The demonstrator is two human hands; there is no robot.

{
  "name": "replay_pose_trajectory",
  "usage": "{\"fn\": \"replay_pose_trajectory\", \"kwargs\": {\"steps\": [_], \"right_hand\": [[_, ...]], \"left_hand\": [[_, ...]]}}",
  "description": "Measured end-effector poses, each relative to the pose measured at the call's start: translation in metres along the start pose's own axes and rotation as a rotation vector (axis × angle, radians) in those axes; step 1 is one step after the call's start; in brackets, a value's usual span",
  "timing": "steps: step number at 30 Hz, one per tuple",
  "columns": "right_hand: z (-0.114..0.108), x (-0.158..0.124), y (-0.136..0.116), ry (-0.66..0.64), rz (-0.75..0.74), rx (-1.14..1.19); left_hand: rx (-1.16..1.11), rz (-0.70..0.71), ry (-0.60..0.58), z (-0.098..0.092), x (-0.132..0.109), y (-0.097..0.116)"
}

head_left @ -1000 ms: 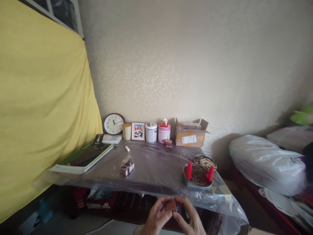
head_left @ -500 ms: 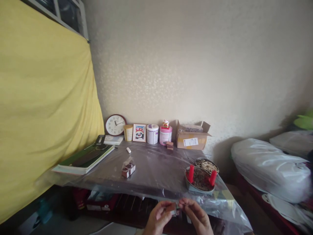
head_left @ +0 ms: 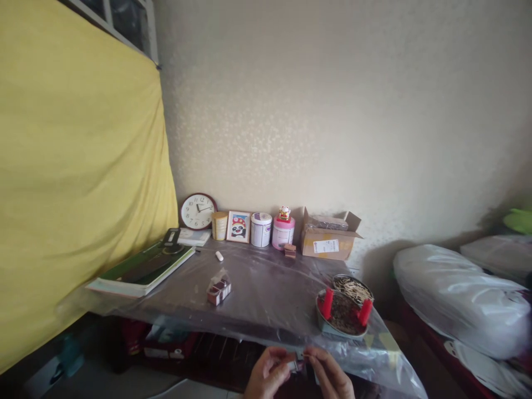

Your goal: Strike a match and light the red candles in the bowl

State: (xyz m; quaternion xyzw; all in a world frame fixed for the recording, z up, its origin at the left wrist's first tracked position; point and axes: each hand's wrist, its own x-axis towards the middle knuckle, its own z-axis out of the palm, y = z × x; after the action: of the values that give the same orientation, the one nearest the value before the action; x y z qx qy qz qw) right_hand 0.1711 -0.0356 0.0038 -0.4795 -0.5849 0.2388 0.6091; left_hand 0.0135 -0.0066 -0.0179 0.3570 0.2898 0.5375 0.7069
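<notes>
Low in the view, in front of the table edge, my left hand (head_left: 268, 374) is closed around a small matchbox (head_left: 293, 366). Close against its right side, my right hand (head_left: 330, 376) pinches a thin matchstick (head_left: 306, 355) by the box; most of the stick is hidden by the fingers. Just beyond my right hand, a metal tin of dark soil (head_left: 344, 317) holds two red candles (head_left: 327, 303). Behind it sits a round tin of loose matchsticks (head_left: 352, 288). A plastic-wrapped pack of matchboxes (head_left: 219, 289) lies further left on the table.
Plastic sheeting covers the table (head_left: 266, 293). Along the wall stand a clock (head_left: 198, 211), a panda picture (head_left: 238, 226), canisters (head_left: 261, 230) and an open cardboard box (head_left: 328, 244). A large green book (head_left: 145, 266) lies at left, a white lighter-like object (head_left: 219, 256) nearby.
My right fingers and the matchstick stay close to the matchbox, with the box turned slightly in my left hand. The view has shifted a little, and the table things are unmoved.
</notes>
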Motion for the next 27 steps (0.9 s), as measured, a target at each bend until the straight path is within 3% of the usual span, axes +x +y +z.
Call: {"fn": "replay_pose_trajectory", "kwargs": {"steps": [2, 6, 10, 17, 20, 24, 27], "right_hand": [[0.002, 0.001, -0.009, 0.008, -0.175, -0.138], [0.003, 0.002, -0.033, 0.09, -0.428, -0.337], [0.006, -0.001, -0.054, 0.1, -0.504, -0.454], [0.009, -0.004, -0.057, 0.152, -0.539, -0.509], [0.003, -0.003, -0.078, 0.193, -0.537, -0.483], [-0.003, -0.006, -0.11, 0.239, -0.655, -0.437], [-0.004, -0.003, -0.098, 0.172, -0.728, -0.524]], "left_hand": [[-0.031, -0.018, 0.017, 0.005, -0.003, 0.008], [-0.046, 0.0, -0.091, 0.02, -0.012, 0.031], [0.001, 0.002, -0.133, 0.033, -0.018, 0.047], [0.003, 0.02, -0.144, 0.04, -0.027, 0.051], [-0.006, 0.011, -0.113, 0.04, -0.026, 0.052], [-0.008, 0.025, -0.1, 0.043, -0.021, 0.052], [-0.019, 0.058, -0.131, 0.05, -0.022, 0.057]]}}
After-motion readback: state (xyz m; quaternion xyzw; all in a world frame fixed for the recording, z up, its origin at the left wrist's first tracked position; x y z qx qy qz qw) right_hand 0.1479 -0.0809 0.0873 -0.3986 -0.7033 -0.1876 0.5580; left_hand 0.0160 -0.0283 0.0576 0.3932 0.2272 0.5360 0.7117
